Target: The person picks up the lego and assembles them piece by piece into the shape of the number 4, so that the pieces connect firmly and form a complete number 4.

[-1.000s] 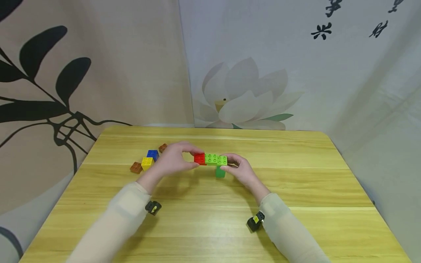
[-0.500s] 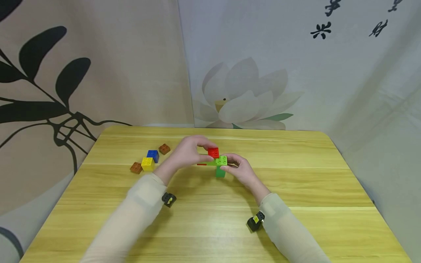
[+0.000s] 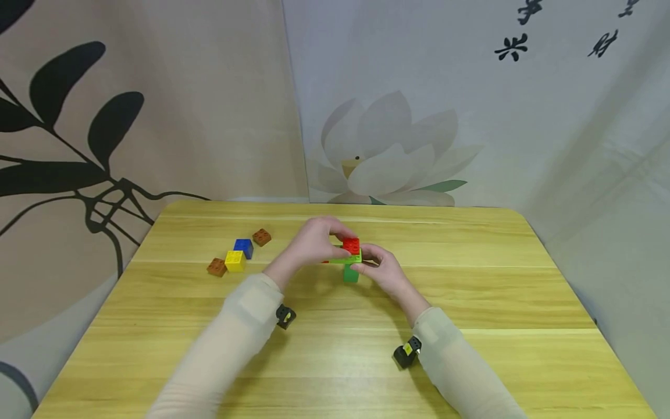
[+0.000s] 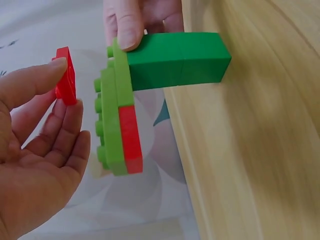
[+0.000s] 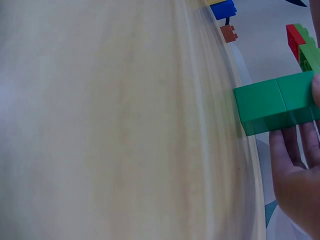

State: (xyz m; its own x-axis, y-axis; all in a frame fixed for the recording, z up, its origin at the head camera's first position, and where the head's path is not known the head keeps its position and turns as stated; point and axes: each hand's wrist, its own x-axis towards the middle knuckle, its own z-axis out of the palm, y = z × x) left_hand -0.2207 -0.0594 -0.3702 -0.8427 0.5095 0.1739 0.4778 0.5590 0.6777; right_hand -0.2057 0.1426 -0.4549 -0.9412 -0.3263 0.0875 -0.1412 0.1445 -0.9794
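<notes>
My left hand (image 3: 314, 240) pinches a thin red building brick (image 4: 66, 77) between thumb and fingers. In the left wrist view, a small gap separates it from the studs of the light green bricks (image 4: 111, 120). My right hand (image 3: 387, 272) holds the joined build those belong to, with its thumb near where the light green meets a dark green column (image 4: 177, 60) of two stacked bricks. Under the far end of the light green sits a second red brick (image 4: 131, 140). In the head view, my left fingers hide much of the build.
Left of the hands on the wooden table (image 3: 471, 372) lie a yellow brick (image 3: 235, 262), a blue brick (image 3: 243, 248), a brown brick (image 3: 262, 237) behind them and another brown brick (image 3: 216, 267) in front. A printed cloth (image 3: 209, 116) hangs behind the table.
My left hand has moved right with the red brick, from the build's left end to above its right end. My right hand and the build have stayed in place.
</notes>
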